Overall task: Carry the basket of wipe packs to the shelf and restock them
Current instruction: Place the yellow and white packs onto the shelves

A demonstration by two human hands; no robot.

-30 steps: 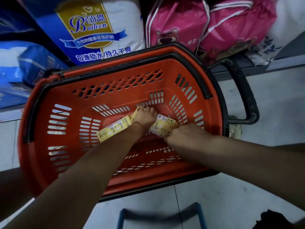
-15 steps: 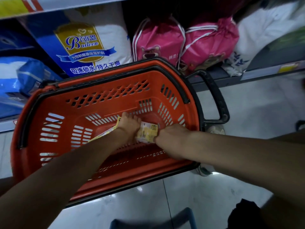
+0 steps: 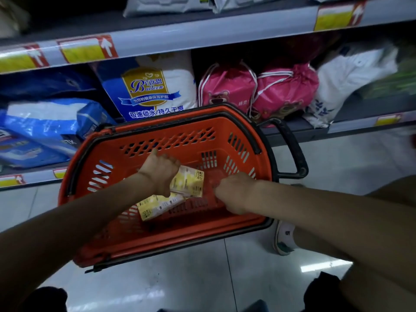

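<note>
An orange shopping basket (image 3: 139,244) with black rim and handle stands on the floor in front of the low shelf. My left hand (image 3: 161,172) reaches into it and grips a small stack of yellow wipe packs (image 3: 190,183), lifted off the basket's bottom. Another yellow pack (image 3: 157,206) shows just under my left wrist; I cannot tell whether it is held or lying in the basket. My right hand (image 3: 236,193) hovers inside the basket to the right of the packs, fingers curled, a small gap away from them, with nothing visible in it.
Behind the basket the bottom shelf holds blue and white diaper bags (image 3: 148,91), pink drawstring bags (image 3: 258,91) and a white bag (image 3: 351,77). A shelf edge with price labels (image 3: 202,34) runs above. My shoe (image 3: 283,239) stands by the basket's right side on the tiled floor.
My left hand has lifted with the yellow packs. My right hand has let go of the pack and drawn off to the right. The view has tilted up toward the shelves.
</note>
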